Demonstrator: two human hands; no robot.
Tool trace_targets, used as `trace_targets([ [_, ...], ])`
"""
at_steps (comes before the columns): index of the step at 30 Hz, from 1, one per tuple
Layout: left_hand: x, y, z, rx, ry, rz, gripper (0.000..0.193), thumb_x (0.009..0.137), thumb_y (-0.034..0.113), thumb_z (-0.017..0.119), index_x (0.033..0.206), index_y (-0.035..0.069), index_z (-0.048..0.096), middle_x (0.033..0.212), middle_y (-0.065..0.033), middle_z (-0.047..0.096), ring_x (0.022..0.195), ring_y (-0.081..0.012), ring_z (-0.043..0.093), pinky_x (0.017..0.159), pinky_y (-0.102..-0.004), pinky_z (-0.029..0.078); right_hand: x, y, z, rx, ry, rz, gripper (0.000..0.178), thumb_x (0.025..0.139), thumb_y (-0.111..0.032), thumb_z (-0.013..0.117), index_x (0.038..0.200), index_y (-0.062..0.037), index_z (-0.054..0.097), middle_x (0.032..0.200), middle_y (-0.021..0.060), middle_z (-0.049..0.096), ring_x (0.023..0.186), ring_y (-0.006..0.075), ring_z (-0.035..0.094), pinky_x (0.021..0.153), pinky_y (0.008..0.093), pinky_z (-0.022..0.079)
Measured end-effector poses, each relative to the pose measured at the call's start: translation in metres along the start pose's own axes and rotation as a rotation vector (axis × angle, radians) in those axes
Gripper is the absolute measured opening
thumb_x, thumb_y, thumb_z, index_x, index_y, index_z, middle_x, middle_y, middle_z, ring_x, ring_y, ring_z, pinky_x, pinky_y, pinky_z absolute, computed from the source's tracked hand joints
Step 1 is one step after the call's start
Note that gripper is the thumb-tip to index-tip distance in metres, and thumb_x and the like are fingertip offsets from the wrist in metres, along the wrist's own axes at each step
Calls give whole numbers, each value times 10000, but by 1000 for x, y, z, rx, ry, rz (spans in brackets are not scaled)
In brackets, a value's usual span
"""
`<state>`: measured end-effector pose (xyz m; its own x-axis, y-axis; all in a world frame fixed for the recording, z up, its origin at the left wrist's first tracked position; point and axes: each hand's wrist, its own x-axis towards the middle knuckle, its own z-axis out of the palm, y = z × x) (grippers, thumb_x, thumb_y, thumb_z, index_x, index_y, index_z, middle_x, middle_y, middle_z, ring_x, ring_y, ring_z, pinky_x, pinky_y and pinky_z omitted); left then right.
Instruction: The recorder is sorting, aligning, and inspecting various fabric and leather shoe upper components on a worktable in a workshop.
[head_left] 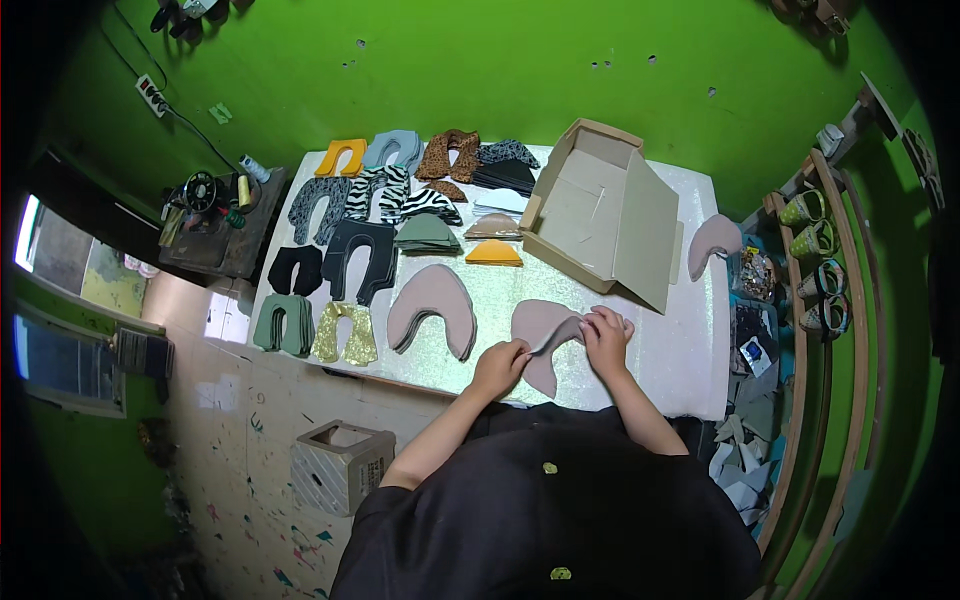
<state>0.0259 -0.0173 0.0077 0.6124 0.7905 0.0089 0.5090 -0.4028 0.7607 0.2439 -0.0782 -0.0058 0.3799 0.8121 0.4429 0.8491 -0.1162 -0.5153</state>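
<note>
A pale pink curved piece of sheet material [540, 318] lies in front of me on the table, its edge lifted and folded so that a greyish underside shows. My left hand [500, 367] pinches it by the inner edge. On its right end the fingers of my right hand [607, 338] are closed. To the left of my hands sits a stack of pink U-shaped pieces [432, 300]. Another pink curved piece [714, 244] hangs over the table's right edge.
Stacks of U-shaped pieces in black [360, 260], green [284, 325], gold [345, 335] and animal prints fill the white table's [640, 370] left half. Behind my hands stands an open cardboard box [580, 200]. Right of the table, a wooden rack [800, 250] holds sandals.
</note>
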Motion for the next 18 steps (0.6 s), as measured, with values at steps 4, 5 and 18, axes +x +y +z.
trace_targets([
  [4, -11, 4, 5, -88, 106, -2, 191, 823, 205, 607, 921, 44, 640, 763, -134, 627, 740, -310, 609, 675, -379, 479, 9, -3, -1, 131, -142, -43, 107, 821, -202, 615, 895, -126, 628, 789, 57, 653, 813, 231, 606, 892, 436, 311],
  [5, -12, 4, 8, -118, 116, -110, 201, 824, 203, 606, 929, 35, 644, 785, -139, 625, 765, -313, 608, 695, -377, 478, 16, -8, -3, 165, -241, 7, 126, 833, -220, 601, 899, -115, 627, 787, 73, 657, 784, 244, 610, 851, 414, 333],
  [18, -19, -3, 27, -25, 291, -159, 201, 803, 147, 613, 939, 3, 646, 1050, -130, 595, 926, -301, 576, 801, -350, 464, 44, -30, 21, -192, -670, 115, 307, 799, -270, 607, 1058, -108, 573, 944, 117, 655, 873, 262, 619, 802, 423, 328],
])
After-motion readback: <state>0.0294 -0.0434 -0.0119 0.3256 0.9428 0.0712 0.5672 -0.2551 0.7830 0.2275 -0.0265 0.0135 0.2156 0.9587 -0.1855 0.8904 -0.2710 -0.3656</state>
